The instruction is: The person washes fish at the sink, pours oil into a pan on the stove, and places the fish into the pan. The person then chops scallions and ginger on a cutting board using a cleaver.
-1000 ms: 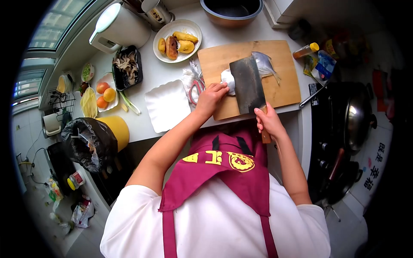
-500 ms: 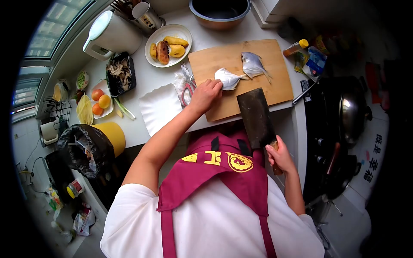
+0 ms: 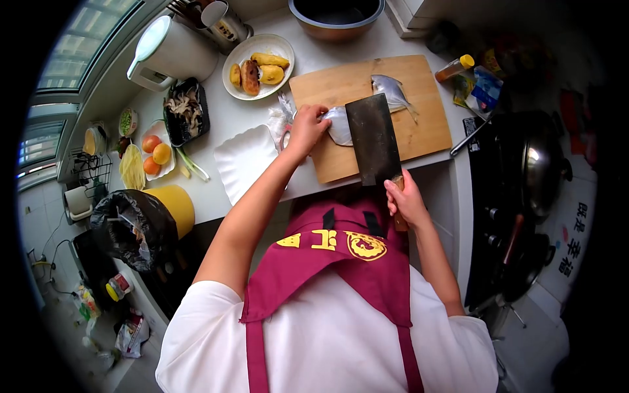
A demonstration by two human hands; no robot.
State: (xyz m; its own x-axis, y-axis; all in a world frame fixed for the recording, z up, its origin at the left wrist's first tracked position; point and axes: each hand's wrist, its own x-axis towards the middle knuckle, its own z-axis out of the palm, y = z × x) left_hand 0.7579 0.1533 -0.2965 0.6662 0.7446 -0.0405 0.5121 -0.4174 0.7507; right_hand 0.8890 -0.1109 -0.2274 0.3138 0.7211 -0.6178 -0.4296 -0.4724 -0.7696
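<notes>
My left hand (image 3: 308, 130) has its fingers on the left end of a silvery fish (image 3: 339, 126) on the wooden cutting board (image 3: 429, 124). The wooden handle of a broad dark cleaver (image 3: 375, 141) is in my closed right hand (image 3: 407, 198). The blade lies over the board's middle and hides the right part of that fish. A second silvery fish (image 3: 392, 93) rests farther back on the board, partly behind the blade's upper corner. Left of the board is an empty white scalloped tray (image 3: 246, 160), partly covered by my left forearm.
A plate (image 3: 288, 47) of browned food and a dark bowl (image 3: 335, 29) stand behind. Mushrooms in a black tray (image 3: 185, 112), tomatoes (image 3: 161, 154) and a lined bin (image 3: 134, 229) are left. A yellow-capped bottle (image 3: 454, 68) and the stove (image 3: 498, 209) are right.
The cleaver has moved up and left from the board's front edge to over the near fish. That fish now lies turned differently under my left hand, which has shifted slightly away from me.
</notes>
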